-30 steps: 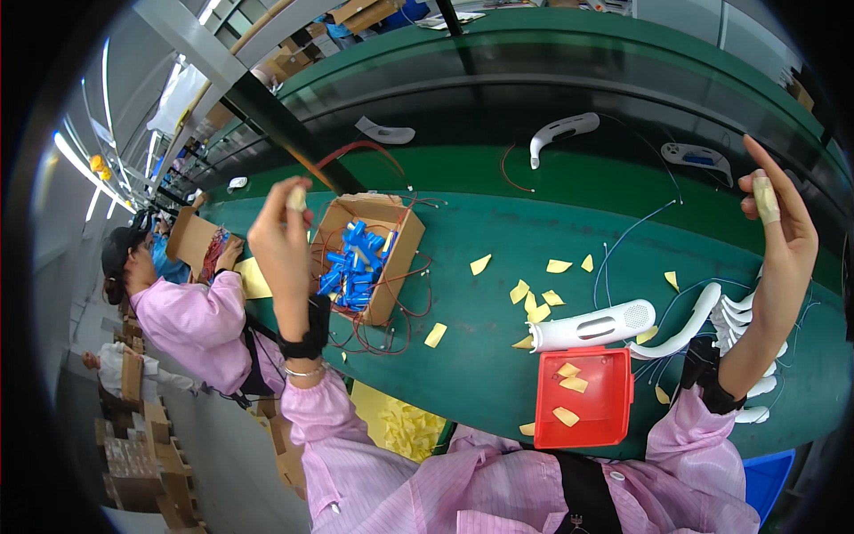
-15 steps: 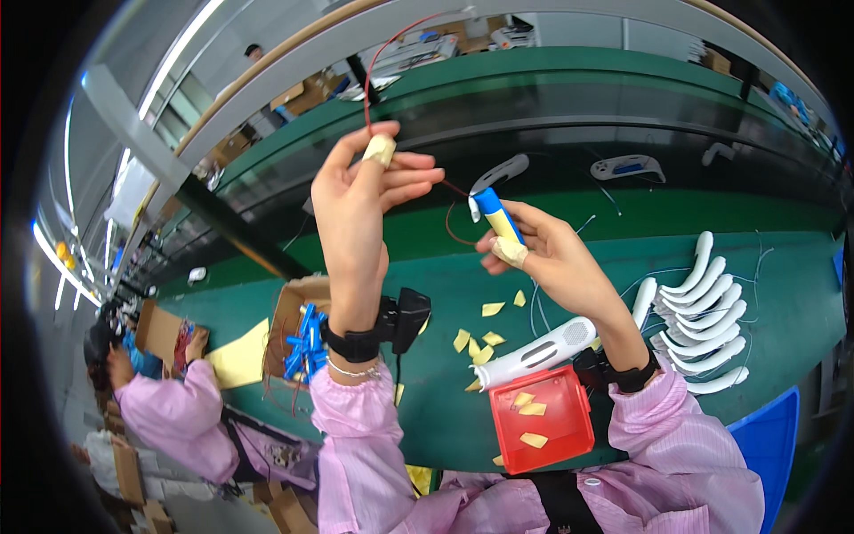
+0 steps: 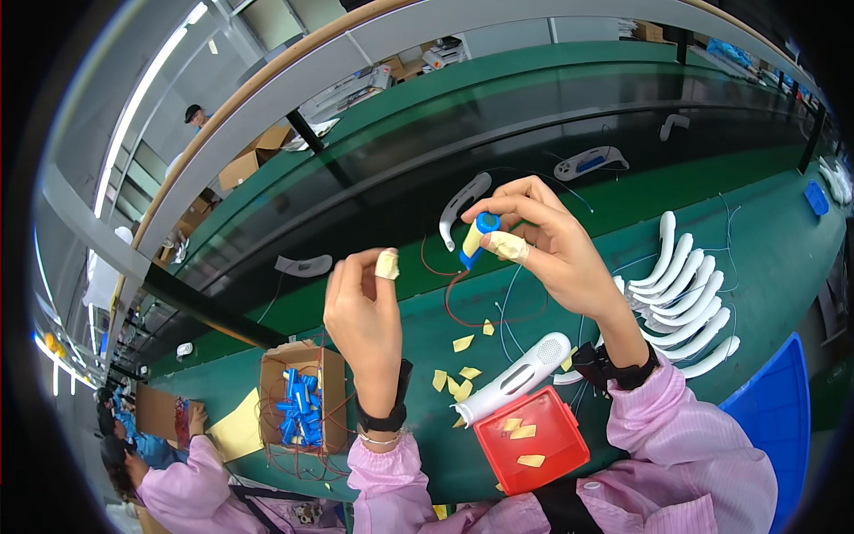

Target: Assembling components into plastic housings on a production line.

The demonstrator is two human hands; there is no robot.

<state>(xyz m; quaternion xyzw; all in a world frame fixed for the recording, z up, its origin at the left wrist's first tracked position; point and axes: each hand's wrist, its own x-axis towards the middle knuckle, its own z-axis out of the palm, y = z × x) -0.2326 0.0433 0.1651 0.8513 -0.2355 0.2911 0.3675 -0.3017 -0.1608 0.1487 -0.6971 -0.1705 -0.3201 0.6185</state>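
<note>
My right hand [image 3: 551, 245] pinches a blue cylindrical battery [image 3: 487, 224] between thumb and fingers, tilted with its round end up. A yellow strip wraps its side, and red wire [image 3: 452, 307] hangs and loops beneath it. To the left, apart from the battery, my left hand [image 3: 363, 307] has its fingers curled in toward the thumb. Whatever those fingers hold, if anything, is hidden. Both thumbs carry pale yellow wrapping. Below the hands lie several small yellow paper pieces [image 3: 463, 343] and a white curved plastic housing [image 3: 516, 378] with a speaker-like grille.
A red plastic box [image 3: 578, 436] holding yellow pieces sits near me. At left stands a cardboard box [image 3: 334, 400] of blue batteries with red wires. White curved shells [image 3: 689, 303] are lined up at right, beside a blue bin [image 3: 774, 427]. Another person in pink [image 3: 191, 485] works at far left.
My left hand has come down from its raised position, and the red wire above it is gone from there. The battery has turned in my right hand, its round end now upward. My view has shifted.
</note>
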